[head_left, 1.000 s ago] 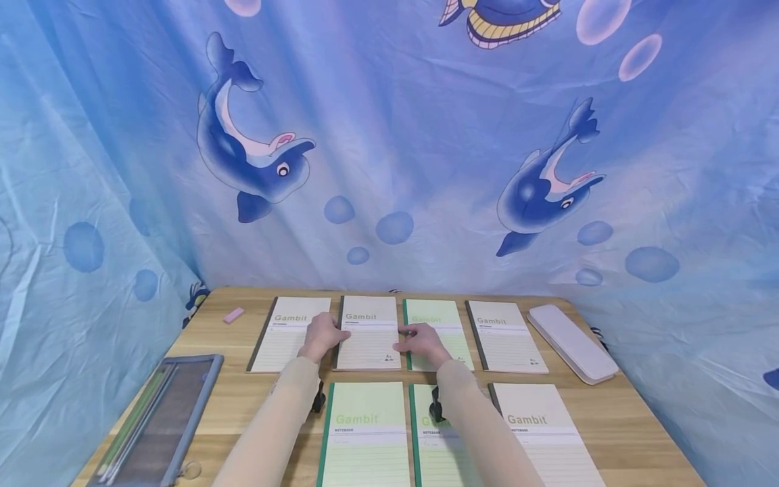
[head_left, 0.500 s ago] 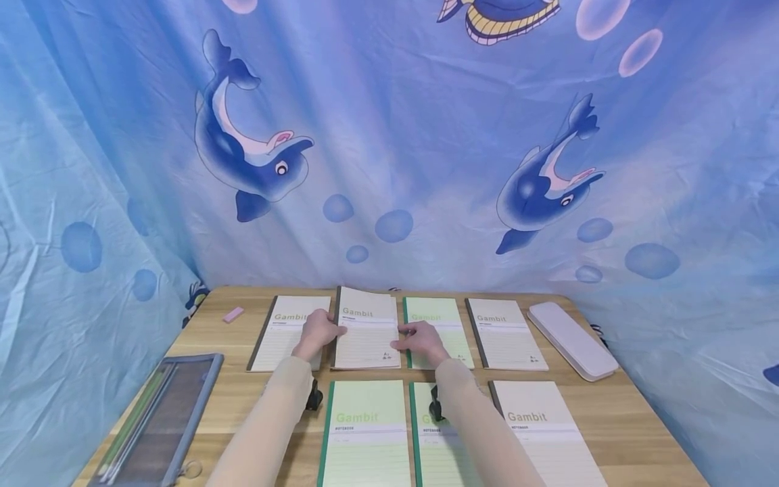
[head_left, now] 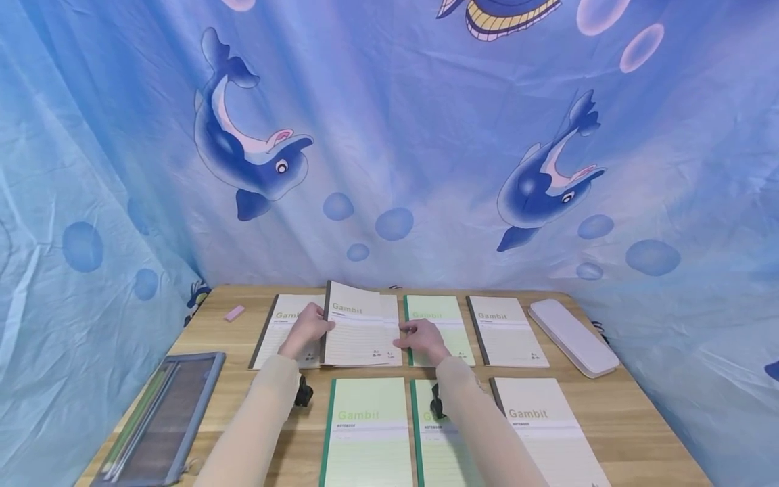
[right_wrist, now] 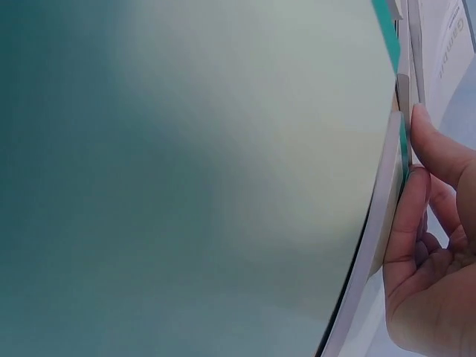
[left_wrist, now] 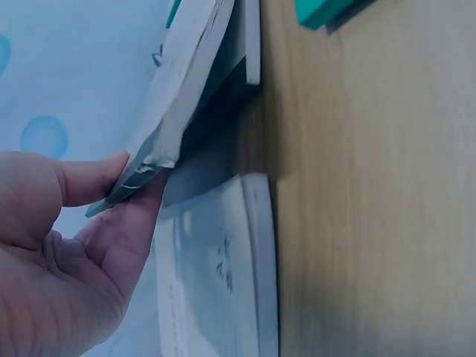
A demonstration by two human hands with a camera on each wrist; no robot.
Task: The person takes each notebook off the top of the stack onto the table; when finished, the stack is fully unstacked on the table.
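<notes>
My left hand [head_left: 304,331] pinches the dark-spined left edge of a white notebook [head_left: 356,338] marked "Gambit". Its thumb lies on the cover, with fingers underneath, in the left wrist view. This notebook is tilted up and overlaps a second white notebook [head_left: 392,338], whose right strip shows. My right hand [head_left: 426,338] holds the lower notebook's right edge between thumb and fingers, over the left part of a green notebook [head_left: 435,308]. Another white notebook [head_left: 274,345] lies partly under my left hand. In the right wrist view, a large pale green cover [right_wrist: 223,163] fills most of the picture.
Nearer me lie two green notebooks [head_left: 368,406] and a white one [head_left: 541,446]. One more white notebook [head_left: 508,338] and a white case [head_left: 572,338] are at the back right. A mesh pouch with pencils [head_left: 164,412] and a pink eraser [head_left: 234,313] lie left.
My left hand has lifted the upper white notebook and moved it left, uncovering the right strip of the one below. My right hand has stayed almost still.
</notes>
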